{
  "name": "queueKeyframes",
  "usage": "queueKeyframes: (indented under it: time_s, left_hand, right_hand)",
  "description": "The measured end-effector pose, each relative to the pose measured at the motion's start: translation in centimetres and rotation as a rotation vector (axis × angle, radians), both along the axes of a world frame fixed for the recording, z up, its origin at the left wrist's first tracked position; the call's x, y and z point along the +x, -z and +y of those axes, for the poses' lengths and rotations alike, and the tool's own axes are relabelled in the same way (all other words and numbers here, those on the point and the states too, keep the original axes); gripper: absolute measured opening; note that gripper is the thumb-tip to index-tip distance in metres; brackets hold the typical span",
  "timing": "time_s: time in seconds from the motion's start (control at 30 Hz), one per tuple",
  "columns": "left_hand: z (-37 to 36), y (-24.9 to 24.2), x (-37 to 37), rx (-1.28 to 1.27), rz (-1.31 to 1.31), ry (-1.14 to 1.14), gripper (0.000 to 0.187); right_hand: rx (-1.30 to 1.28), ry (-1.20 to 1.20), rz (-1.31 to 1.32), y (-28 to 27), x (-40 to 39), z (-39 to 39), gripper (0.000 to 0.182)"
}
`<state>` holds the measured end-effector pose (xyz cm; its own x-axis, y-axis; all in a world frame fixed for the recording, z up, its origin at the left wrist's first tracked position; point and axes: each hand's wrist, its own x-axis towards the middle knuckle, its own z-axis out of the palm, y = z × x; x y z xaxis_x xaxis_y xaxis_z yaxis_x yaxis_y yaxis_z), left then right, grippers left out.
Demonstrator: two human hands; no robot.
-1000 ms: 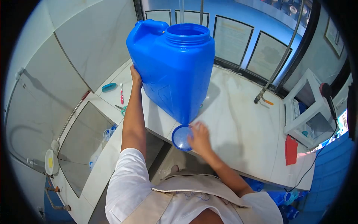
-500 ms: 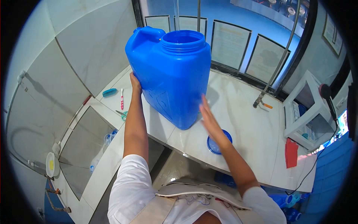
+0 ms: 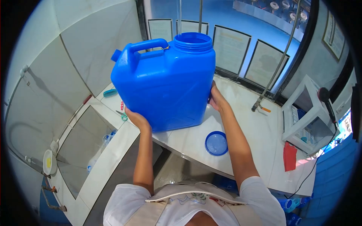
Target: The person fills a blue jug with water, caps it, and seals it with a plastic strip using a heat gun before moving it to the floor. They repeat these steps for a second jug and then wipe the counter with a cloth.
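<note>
A large blue water jug stands upright on the white tiled counter, its broad side facing me. Its moulded handle and small capped spout are at the upper left, and its wide threaded mouth is uncapped. My left hand supports the jug's lower left side, with fingers partly hidden behind it. Against the right side, higher up, my right hand wraps the edge. A clear vertical stream or tube comes down at the mouth's left rim. Near my right forearm lies a round blue lid.
Left of the jug lie a teal brush, a red-and-white toothbrush and green-handled scissors. On the right are a valve pipe, a white rack, a red cloth and a black corded dryer-like tool.
The jug has turned so its broad side faces me and its handle points left. My left hand has shifted down and nearer; my right hand has moved from beside the jug onto its right edge.
</note>
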<state>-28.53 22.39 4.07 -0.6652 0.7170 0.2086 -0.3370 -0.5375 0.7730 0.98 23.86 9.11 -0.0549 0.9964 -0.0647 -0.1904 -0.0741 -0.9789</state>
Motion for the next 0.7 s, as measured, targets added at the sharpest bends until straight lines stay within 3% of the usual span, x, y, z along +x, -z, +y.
queueKeyframes:
  time_s: [0.1, 0.3, 0.4, 0.53, 0.6, 0.7]
  left_hand:
    - [-6.0, 1.6, 1.8, -0.169, 0.175, -0.205, 0.053]
    - [-18.2, 0.8, 9.4, -0.542, 0.572, -0.173, 0.062]
    - [-21.0, 0.9, 11.3, -0.449, 0.737, -0.061, 0.066]
    - [-21.5, 0.0, 11.2, -0.495, 0.726, -0.018, 0.067]
    - [-22.0, 1.0, 9.5, -0.374, 0.833, 0.004, 0.065]
    - [-19.8, 2.9, 3.0, -0.215, 0.743, 0.035, 0.057]
  right_hand:
    - [-0.024, -0.036, 0.063, -0.3, -0.1, 1.3, 0.067]
    - [0.082, -0.043, 0.240, -0.8, -2.0, 6.1, 0.064]
    - [-0.022, -0.023, 0.187, -2.8, -3.8, 6.8, 0.069]
    - [-0.002, -0.089, 0.203, -2.5, -3.4, 8.2, 0.068]
    - [-0.053, -0.057, 0.177, -1.4, -3.6, 8.2, 0.068]
    - [0.123, 0.123, 0.228, -0.4, -4.1, 6.8, 0.068]
